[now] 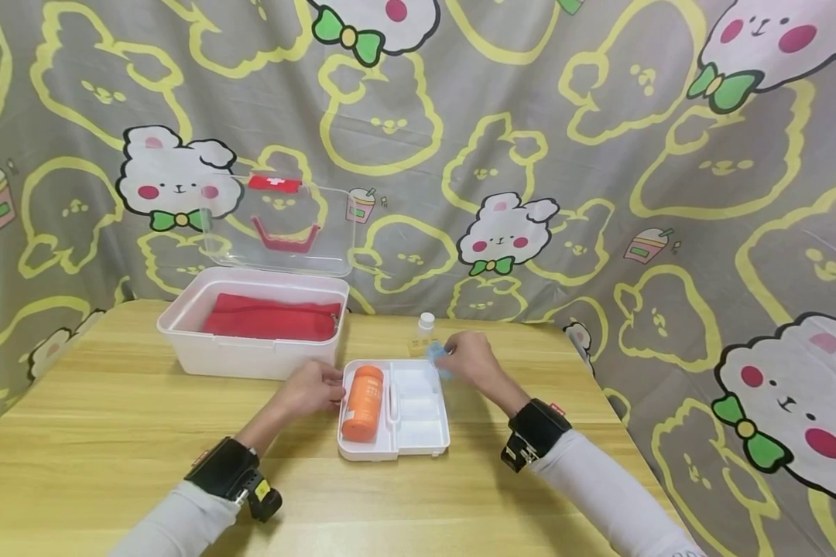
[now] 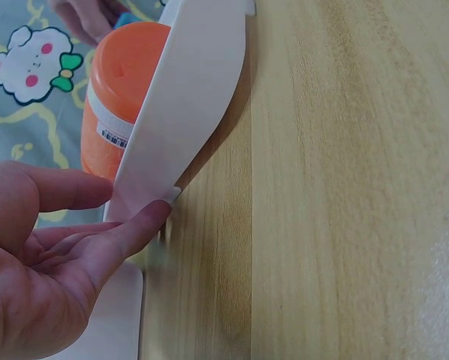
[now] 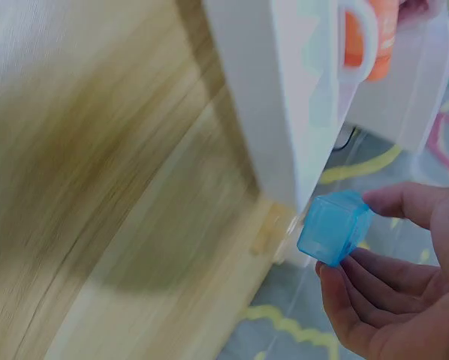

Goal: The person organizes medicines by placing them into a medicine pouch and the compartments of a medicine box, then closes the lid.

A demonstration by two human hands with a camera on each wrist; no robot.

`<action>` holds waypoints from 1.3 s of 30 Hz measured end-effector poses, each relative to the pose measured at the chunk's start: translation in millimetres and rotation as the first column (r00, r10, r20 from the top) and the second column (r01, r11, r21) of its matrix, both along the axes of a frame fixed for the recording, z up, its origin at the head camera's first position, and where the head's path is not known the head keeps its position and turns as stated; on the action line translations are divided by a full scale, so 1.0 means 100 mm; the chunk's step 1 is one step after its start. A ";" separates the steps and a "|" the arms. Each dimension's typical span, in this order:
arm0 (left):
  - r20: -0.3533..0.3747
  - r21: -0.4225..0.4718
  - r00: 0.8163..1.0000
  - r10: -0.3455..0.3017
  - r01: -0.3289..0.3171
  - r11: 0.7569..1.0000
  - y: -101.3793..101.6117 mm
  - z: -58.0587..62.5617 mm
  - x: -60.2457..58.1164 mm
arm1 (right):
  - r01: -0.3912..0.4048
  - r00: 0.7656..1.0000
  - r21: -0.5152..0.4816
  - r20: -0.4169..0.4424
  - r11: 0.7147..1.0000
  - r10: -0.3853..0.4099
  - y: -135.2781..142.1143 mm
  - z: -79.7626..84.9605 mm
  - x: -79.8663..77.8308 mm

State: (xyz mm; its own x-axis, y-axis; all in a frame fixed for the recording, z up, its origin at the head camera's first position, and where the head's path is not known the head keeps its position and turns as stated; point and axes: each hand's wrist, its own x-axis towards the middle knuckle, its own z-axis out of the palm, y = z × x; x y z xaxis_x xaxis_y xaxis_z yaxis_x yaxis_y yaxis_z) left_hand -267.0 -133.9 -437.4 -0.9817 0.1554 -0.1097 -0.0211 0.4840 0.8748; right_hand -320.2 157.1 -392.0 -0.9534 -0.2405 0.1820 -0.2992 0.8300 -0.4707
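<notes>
A white divided tray (image 1: 421, 437) sits on the table, with an orange bottle (image 1: 364, 404) lying in its left compartment and smaller compartments on its right. My left hand (image 1: 311, 389) holds the tray's left edge; in the left wrist view, fingertips (image 2: 158, 213) meet its side wall near the rim. Thumb and fingers of my right hand (image 1: 472, 357) pinch a small translucent blue box (image 3: 331, 229), just past the tray's far right corner. Close behind that hand stands a small clear bottle (image 1: 425, 333) with a white cap and yellowish contents.
At the back left stands a white first-aid box (image 1: 251, 357) holding a red pouch (image 1: 272, 317). Its clear lid (image 1: 230, 244), with a red handle, is raised. A patterned curtain (image 1: 404, 155) hangs behind the wooden table (image 1: 146, 433).
</notes>
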 end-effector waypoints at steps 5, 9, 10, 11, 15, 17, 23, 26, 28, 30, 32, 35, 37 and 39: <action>0.002 0.001 1.000 -0.001 0.001 1.000 -0.01 -0.01 0.00 | -0.100 0.993 0.020 0.057 0.995 0.099 -0.09 0.03 0.16; 0.001 -0.016 1.000 0.000 0.000 1.000 -0.01 -0.01 -0.01 | -0.191 0.979 0.047 0.083 0.980 0.186 -0.13 0.02 0.29; 0.000 -0.021 1.000 0.000 0.000 1.000 -0.01 -0.01 -0.01 | -0.211 0.974 0.054 0.096 0.976 0.206 -0.14 0.02 0.32; 0.003 -0.024 1.000 0.003 -0.003 1.000 -0.01 0.00 -0.01 | -0.234 0.968 0.064 0.107 0.970 0.226 -0.14 0.01 0.35; 0.002 -0.027 1.000 -0.004 0.004 1.000 -0.01 0.00 -0.01 | -0.329 0.940 0.117 0.137 0.937 0.313 -0.16 0.01 0.45; 0.001 -0.018 1.000 -0.004 0.004 1.000 -0.01 0.00 -0.02 | -0.378 0.922 0.141 0.146 0.915 0.359 -0.16 0.00 0.49; -0.009 -0.019 1.000 -0.011 0.011 1.000 -0.01 0.00 -0.01 | -0.460 0.883 0.180 0.193 0.869 0.428 -0.17 -0.03 0.55; -0.008 -0.021 1.000 -0.010 0.010 1.000 -0.01 0.00 -0.01 | -0.471 0.875 0.181 0.217 0.863 0.432 -0.17 -0.04 0.55; -0.006 -0.020 1.000 -0.010 0.010 1.000 -0.01 0.01 -0.01 | -0.469 0.874 0.181 0.237 0.864 0.425 -0.17 -0.05 0.55; -0.005 -0.018 1.000 -0.012 0.012 1.000 -0.01 0.02 0.00 | -0.468 0.872 0.183 0.257 0.865 0.417 -0.18 -0.07 0.55; -0.002 -0.013 1.000 -0.014 0.014 1.000 -0.01 0.03 0.00 | -0.463 0.872 0.185 0.271 0.867 0.408 -0.19 -0.07 0.55; 0.008 -0.010 1.000 -0.011 0.011 1.000 -0.01 0.03 0.00 | -0.456 0.872 0.193 0.291 0.869 0.393 -0.20 -0.07 0.55; 0.011 -0.015 1.000 -0.008 0.008 1.000 -0.02 0.02 0.00 | -0.454 0.871 0.197 0.302 0.869 0.386 -0.21 -0.07 0.54; 0.013 -0.017 1.000 -0.001 0.001 1.000 -0.02 0.02 -0.01 | -0.457 0.869 0.202 0.307 0.866 0.387 -0.22 -0.06 0.54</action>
